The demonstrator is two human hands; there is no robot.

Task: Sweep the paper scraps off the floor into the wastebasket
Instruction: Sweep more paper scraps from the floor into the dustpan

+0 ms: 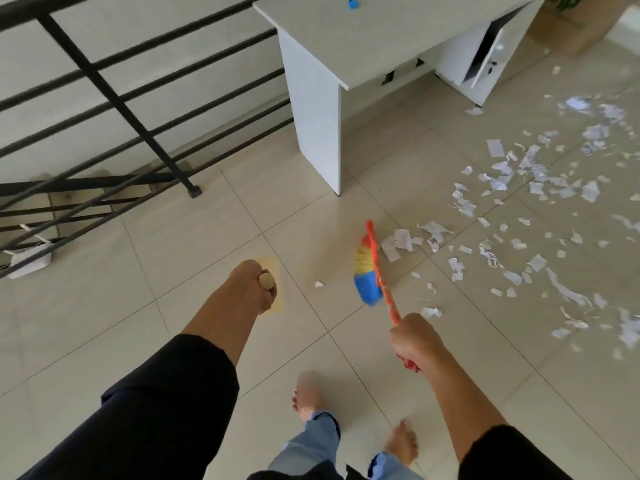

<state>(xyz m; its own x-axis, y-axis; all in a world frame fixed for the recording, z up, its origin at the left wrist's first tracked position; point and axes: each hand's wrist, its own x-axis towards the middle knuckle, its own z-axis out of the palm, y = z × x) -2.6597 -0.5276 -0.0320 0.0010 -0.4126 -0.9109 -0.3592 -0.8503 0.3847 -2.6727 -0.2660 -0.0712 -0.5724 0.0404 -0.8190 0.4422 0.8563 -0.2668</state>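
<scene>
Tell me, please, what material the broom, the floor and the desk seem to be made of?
Broom: probably plastic, judging by its bright orange handle and blue, yellow and red bristles. Floor: glazed ceramic tile, likely; pale squares with joint lines and a soft sheen. Desk: seemingly white laminated board, with flat, matte panels and sharp edges.

We count one broom (367, 271) with an orange stick and blue, yellow and red bristles, one pale flat dustpan (273, 289) with a round wooden handle end, and two bare hands, the left hand (252, 285) and the right hand (414, 336), each gripping one handle. We see one white laminate desk (346, 57) with one small blue object (352, 2) near its far edge, and one black metal railing (114, 98). The torn white paper scraps (519, 202) on the beige tiled floor (194, 230) are too many to count, with one lone scrap (319, 284) lying between the dustpan and the broom.
</scene>
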